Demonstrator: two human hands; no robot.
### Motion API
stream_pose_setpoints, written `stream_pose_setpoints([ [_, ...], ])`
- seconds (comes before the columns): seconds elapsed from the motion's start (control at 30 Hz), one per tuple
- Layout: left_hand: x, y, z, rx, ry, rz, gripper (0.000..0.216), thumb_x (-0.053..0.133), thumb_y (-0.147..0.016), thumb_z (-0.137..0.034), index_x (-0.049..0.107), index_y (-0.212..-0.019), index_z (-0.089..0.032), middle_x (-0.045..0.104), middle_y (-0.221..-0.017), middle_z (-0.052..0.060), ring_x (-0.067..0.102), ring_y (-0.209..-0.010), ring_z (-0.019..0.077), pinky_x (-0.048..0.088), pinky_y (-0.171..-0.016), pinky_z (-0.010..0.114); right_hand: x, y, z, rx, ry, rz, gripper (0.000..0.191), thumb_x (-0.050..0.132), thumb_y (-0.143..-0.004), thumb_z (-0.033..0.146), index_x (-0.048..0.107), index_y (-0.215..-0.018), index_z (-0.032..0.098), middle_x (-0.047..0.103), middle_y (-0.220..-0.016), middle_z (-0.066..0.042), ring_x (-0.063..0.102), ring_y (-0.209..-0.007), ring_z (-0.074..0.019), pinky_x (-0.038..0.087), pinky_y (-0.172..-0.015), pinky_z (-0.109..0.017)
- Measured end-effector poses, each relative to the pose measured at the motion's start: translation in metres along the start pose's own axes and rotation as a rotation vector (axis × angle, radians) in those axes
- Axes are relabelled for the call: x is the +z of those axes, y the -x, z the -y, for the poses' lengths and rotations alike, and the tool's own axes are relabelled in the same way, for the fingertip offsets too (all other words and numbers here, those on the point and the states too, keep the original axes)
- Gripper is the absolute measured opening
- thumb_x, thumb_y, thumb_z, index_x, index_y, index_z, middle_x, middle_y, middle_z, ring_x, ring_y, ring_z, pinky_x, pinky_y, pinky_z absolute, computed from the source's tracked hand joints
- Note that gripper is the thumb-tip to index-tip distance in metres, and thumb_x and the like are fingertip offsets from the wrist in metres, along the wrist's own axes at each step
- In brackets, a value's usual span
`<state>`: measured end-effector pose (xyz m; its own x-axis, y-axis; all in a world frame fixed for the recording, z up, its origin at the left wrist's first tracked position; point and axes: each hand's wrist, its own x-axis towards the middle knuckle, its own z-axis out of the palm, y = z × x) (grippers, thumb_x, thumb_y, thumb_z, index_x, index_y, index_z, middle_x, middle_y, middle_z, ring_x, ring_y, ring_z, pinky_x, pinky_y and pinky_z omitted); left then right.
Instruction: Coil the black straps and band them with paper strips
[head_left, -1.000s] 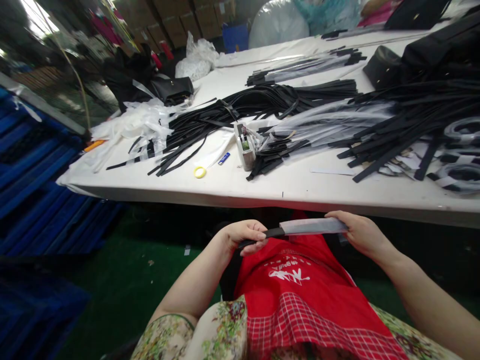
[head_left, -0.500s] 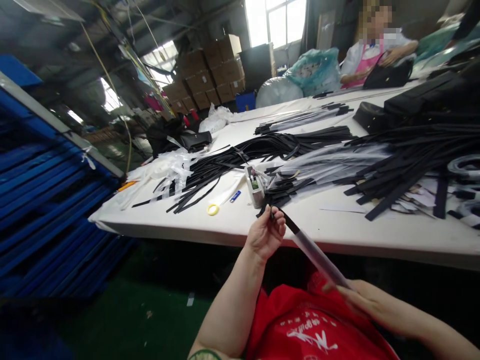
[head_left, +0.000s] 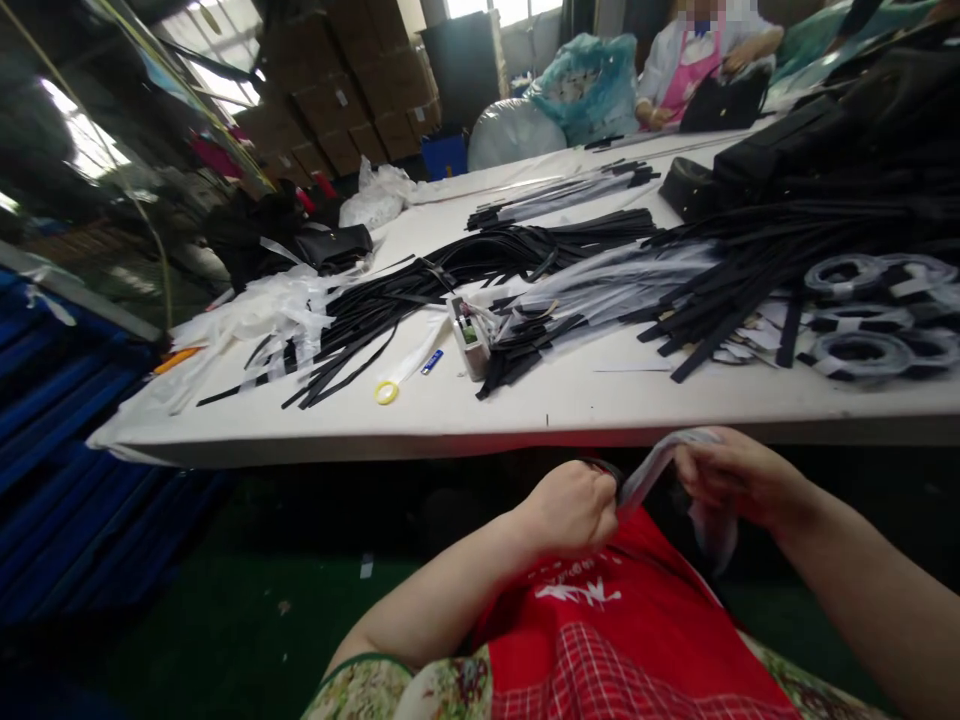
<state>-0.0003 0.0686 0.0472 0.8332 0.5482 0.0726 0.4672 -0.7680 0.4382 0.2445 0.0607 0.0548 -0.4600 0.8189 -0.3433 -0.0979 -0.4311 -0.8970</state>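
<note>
Strap point(head_left: 648, 473), gripped by both hands point(head_left: 571, 508), slants up rightward, its translucent end hanging downward.

1. Single view from a head-worn camera, looking forward and down over the wearer's red apron point(head_left: 660, 620)
2. Near the lens, low in frame: the left hand point(head_left: 574, 508) and right hand point(head_left: 742, 475)
3. Beyond them the bench point(head_left: 652, 402) crosses mid-frame, with stacked boxes point(head_left: 337, 100) far off at upper left

Red apron point(head_left: 660, 600), white print point(head_left: 581, 592), checked panel point(head_left: 600, 672); floral sleeve point(head_left: 360, 690).
</note>
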Motion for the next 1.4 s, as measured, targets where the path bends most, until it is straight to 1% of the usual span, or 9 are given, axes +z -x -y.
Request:
stream_pose_setpoints([
  [0.4, 0.008, 0.014, -0.015, -0.069, 0.077, 0.004, 0.038, 0.037, -0.098, -0.035, 0.051, -0.067, -0.02, 0.053, -0.058, 0.001, 0.046, -0.05, 0.014, 0.029, -0.054, 0.027, -0.005, -0.013, -0.005, 0.007, 0.058, -0.229, 0.038, 0.052, -0.085, 0.053, 0.044, -0.063, 0.023, 0.011, -0.04, 0.012, 0.011, -0.036, -0.0083, 0.027, -0.04, -0.024],
  [0.53, -0.001, 0.016, -0.018, -0.147, 0.553, 0.049, 0.039, 0.037, -0.097, -0.038, 0.045, -0.064, -0.019, 0.041, -0.056, -0.004, 0.036, -0.05, 0.0098, 0.029, -0.054, 0.025, -0.009, -0.012, -0.004, -0.194, 0.781, -0.353, 0.03, 0.061, -0.078, 0.045, 0.062, -0.087, 0.017, 0.064, -0.073, -0.005, 0.06, -0.07, -0.0209, 0.052, -0.073, -0.038],
  [0.63, -0.001, 0.014, -0.017, -0.289, 1.081, 0.076, 0.045, 0.041, -0.093, -0.055, 0.043, -0.066, -0.019, 0.038, -0.052, -0.006, 0.035, -0.045, 0.0081, 0.031, -0.051, 0.024, 0.005, -0.008, -0.013, -0.421, 1.079, -0.215, 0.062, 0.063, -0.073, 0.029, 0.05, -0.133, 0.018, 0.056, -0.13, -0.014, 0.05, -0.123, -0.0296, 0.037, -0.107, -0.046],
  [0.73, -0.001, 0.004, -0.009, -0.402, 1.605, -0.046, 0.047, 0.049, -0.087, -0.063, 0.045, -0.07, -0.02, 0.032, -0.046, -0.011, 0.036, -0.038, 0.007, 0.043, -0.058, 0.026, 0.04, -0.01, -0.033, -0.358, 0.936, 0.017, 0.04, 0.048, -0.089, 0.027, 0.052, -0.128, 0.021, 0.061, -0.122, -0.01, 0.056, -0.116, -0.0241, 0.042, -0.102, -0.04],
  [0.83, 0.0, -0.012, 0.007, -0.463, 1.843, -0.378, 0.043, 0.057, -0.084, -0.06, 0.047, -0.076, -0.019, 0.036, -0.047, -0.012, 0.048, -0.043, 0.0089, 0.05, -0.076, 0.032, 0.084, -0.014, -0.051, -0.241, 0.734, 0.1, 0.031, 0.034, -0.099, 0.034, 0.06, -0.102, 0.019, 0.067, -0.091, -0.006, 0.063, -0.086, -0.0199, 0.05, -0.084, -0.034],
  [0.97, 0.009, -0.023, 0.026, -0.503, 1.353, -0.695, 0.04, 0.044, -0.091, -0.059, 0.047, -0.081, -0.02, 0.061, -0.061, 0.0, 0.065, -0.066, 0.0185, 0.049, -0.079, 0.034, 0.107, -0.01, -0.045, -0.256, 0.568, 0.194, 0.035, 0.041, -0.098, 0.044, 0.063, -0.093, 0.017, 0.06, -0.07, -0.001, 0.055, -0.064, -0.015, 0.048, -0.066, -0.028],
  [1.13, 0.017, -0.012, 0.015, -0.272, 0.601, -0.397, 0.04, 0.03, -0.098, -0.043, 0.056, -0.077, -0.02, 0.061, -0.071, 0.004, 0.058, -0.069, 0.018, 0.043, -0.074, 0.031, 0.048, -0.02, -0.005, -0.181, 0.344, -0.035, 0.046, 0.046, -0.092, 0.056, 0.061, -0.078, 0.015, 0.047, -0.045, 0.004, 0.035, -0.034, -0.0081, 0.03, -0.038, -0.021],
  [1.3, 0.01, -0.011, -0.006, -0.303, 0.897, -0.257, 0.051, 0.028, -0.096, -0.056, 0.052, -0.071, -0.019, 0.047, -0.054, -0.002, 0.043, -0.046, 0.0113, 0.036, -0.052, 0.025, -0.004, -0.04, 0.009, -0.309, 0.757, -0.375, 0.032, 0.066, -0.078, 0.044, 0.066, -0.091, 0.015, 0.068, -0.082, -0.008, 0.064, -0.076, -0.0225, 0.053, -0.072, -0.036],
  [1.4, 0.008, -0.023, -0.007, -0.416, 1.312, -0.247, 0.052, 0.034, -0.089, -0.068, 0.047, -0.074, -0.02, 0.035, -0.045, -0.009, 0.031, -0.033, 0.0086, 0.028, -0.039, 0.023, 0.01, -0.041, -0.011, -0.481, 0.863, -0.301, 0.043, 0.066, -0.075, 0.03, 0.061, -0.116, 0.018, 0.062, -0.12, -0.012, 0.055, -0.114, -0.0286, 0.042, -0.101, -0.045],
])
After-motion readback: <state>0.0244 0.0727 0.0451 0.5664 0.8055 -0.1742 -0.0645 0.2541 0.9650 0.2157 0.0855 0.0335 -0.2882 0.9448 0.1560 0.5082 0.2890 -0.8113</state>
